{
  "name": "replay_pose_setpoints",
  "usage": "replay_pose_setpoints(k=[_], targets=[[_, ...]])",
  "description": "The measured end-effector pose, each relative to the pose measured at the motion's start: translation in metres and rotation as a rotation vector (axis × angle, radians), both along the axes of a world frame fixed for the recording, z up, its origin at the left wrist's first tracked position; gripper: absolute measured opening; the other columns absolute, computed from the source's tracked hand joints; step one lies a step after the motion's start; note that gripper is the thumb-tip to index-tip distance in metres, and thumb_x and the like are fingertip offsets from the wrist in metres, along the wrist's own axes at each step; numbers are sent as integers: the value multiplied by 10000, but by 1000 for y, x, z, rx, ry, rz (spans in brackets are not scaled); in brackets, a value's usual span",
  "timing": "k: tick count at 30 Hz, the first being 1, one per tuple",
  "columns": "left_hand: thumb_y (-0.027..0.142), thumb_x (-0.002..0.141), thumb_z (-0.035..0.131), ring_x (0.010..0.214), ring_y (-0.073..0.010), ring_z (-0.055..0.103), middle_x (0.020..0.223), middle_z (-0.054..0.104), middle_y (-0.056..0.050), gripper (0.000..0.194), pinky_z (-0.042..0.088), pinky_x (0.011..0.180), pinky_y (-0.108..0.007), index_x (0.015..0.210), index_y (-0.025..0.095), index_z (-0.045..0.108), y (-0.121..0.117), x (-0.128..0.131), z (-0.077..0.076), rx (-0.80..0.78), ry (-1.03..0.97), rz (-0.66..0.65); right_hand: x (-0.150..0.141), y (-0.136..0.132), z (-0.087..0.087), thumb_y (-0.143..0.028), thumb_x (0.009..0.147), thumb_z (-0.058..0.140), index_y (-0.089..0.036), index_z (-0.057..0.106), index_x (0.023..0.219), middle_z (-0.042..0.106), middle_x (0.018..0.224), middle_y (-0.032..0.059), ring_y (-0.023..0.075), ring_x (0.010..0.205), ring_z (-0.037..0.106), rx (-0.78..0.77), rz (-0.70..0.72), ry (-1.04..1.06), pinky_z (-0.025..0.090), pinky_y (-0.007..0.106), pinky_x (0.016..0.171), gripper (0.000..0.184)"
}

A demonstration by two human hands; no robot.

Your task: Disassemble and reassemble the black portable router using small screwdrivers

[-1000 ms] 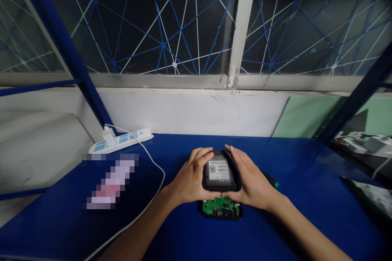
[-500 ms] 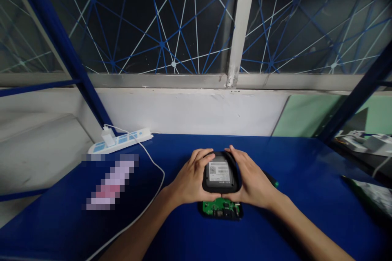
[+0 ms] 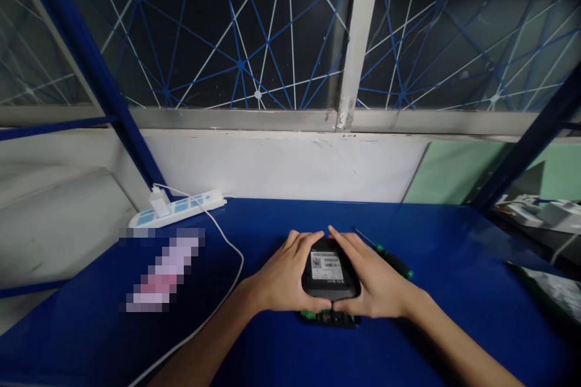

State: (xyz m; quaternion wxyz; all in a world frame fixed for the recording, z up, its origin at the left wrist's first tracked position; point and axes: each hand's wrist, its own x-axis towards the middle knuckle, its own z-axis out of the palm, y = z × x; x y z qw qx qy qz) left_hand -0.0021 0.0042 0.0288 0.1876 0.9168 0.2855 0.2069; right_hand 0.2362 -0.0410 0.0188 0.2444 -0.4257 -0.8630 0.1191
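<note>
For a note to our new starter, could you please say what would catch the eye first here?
Probably both hands, the left hand and right hand, gripping a black cover with a white label above a green circuit board. Beyond the table, blue and white lines cross the dark window.

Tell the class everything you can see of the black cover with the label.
The black cover looks like plastic, with rounded near corners. Its upward face bears a white label with a square code and print too small to read. The left hand and right hand grip its sides, thumbs at the near edge, above a partly hidden green circuit board; contact with that is unclear.
</note>
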Motion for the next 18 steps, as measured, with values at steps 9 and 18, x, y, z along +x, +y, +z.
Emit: replay_pose_setpoints(k=[9,18], targets=[[462,486,895,1274,-359,432,1443,443,-111,1219,426,1093,-492,1495,212,259,-4,0,3,-107,82,-1,-7,-6,-1,-429,654,789,-193,-21,1599,387,1509,194,370,1320,436,-55,48,-33,375,553,1105,1267],[539,489,861,1361,-444,374,1483,401,-154,1277,390,1101,-566,1528,210,194,-4,3,0,-161,182,-11,-8,-7,-9,-467,598,830,-172,-51,1596,412,1484,221,389,1294,464,-121,32,-84,401,550,1079,1364]])
